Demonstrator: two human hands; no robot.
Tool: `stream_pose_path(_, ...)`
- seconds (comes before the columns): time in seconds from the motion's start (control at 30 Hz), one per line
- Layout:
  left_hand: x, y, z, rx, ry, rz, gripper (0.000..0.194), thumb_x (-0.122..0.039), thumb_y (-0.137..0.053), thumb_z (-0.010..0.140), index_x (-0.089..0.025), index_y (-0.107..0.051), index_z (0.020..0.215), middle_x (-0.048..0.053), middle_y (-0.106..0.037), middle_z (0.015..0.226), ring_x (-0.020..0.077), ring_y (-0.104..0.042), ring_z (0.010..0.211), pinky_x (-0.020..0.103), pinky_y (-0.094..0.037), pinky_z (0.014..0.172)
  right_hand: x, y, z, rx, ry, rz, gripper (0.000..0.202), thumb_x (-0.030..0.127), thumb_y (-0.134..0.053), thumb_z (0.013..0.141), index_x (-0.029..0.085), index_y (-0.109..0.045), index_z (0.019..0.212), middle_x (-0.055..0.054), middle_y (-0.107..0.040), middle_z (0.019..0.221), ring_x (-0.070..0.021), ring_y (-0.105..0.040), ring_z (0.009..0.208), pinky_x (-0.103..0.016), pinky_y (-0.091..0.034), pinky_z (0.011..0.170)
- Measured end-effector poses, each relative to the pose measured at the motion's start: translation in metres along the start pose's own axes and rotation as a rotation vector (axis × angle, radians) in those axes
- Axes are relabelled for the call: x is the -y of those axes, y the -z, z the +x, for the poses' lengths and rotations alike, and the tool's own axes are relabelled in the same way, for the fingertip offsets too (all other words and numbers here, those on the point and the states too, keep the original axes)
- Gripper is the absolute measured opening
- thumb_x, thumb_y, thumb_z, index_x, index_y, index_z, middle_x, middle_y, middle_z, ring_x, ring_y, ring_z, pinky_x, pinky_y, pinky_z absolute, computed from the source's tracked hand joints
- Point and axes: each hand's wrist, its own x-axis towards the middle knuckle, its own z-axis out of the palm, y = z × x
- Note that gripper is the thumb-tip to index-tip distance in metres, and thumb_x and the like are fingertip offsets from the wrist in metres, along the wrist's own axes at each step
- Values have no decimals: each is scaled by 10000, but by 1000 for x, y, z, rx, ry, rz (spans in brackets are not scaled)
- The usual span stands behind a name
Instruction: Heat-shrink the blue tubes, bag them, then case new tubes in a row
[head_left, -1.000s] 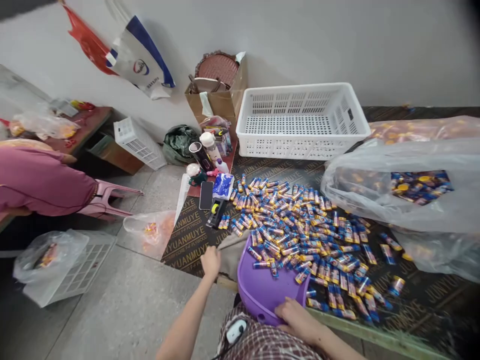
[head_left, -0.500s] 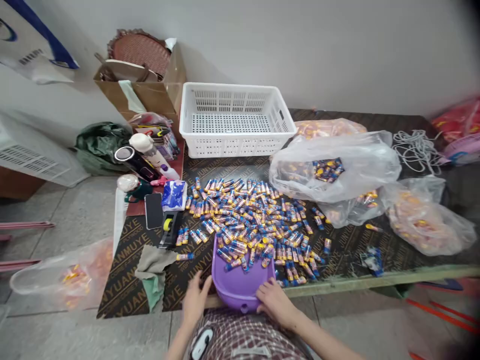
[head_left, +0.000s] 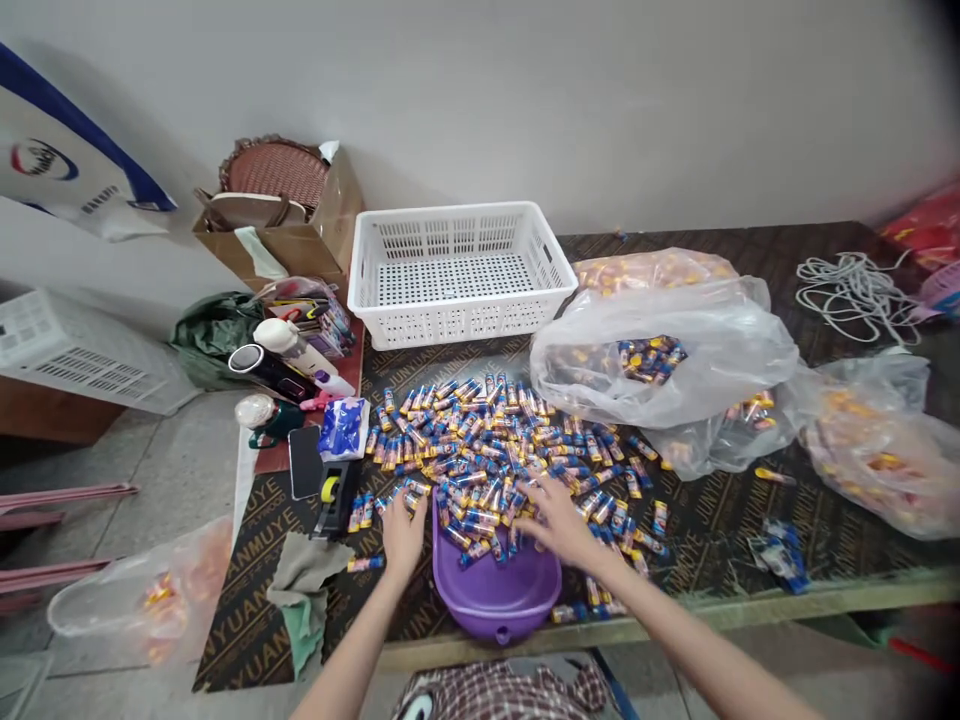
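Note:
Many small blue-capped and yellow-capped tubes [head_left: 480,435] lie in a loose heap on a dark printed board. A purple basin [head_left: 495,595] stands at the board's front edge, some tubes lying in its far part. My left hand [head_left: 403,530] is left of the basin, its fingers apart over a few tubes at the heap's near left side. Above the basin's right side, my right hand [head_left: 559,515] spreads its fingers over the heap. Its fingertips are among the tubes; whether it touches any, I cannot tell.
Behind the heap stands a white plastic crate [head_left: 461,320]. Clear plastic bags [head_left: 660,350] of tubes lie to the right, near a coil of white cord [head_left: 855,290]. At the left are a phone [head_left: 304,462], a tape dispenser [head_left: 335,500], bottles [head_left: 270,375] and a grey cloth [head_left: 304,575].
Both hands have left the basin's near rim and reached forward to the tubes, the left one to its left side, the right one over the heap. The camera view has shifted slightly.

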Motion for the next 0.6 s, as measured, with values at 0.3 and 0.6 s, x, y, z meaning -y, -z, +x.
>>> stream_pose_path(0.3,-72,-21,149,-165,305,150,698,-633,-363,783,-235,-336,1356,206,-203,1452,385,-198,1321,630,-195,975,-72,28,253,-26,-476,-36,618,593,-269,875,156,-470,1264,-191,-481,1243,-314,-417,1179,-472,-330,925)
stream_pose_path(0.6,-45,-43,117,-193,34,105,577,-561,-344,836,-246,-394,1316,136,-394,1322,302,-331,1232,513,-289,985,-55,-35,214,166,-506,50,762,760,-349,732,210,-430,1252,-150,-544,1131,-297,-559,994,-375,-404,804)
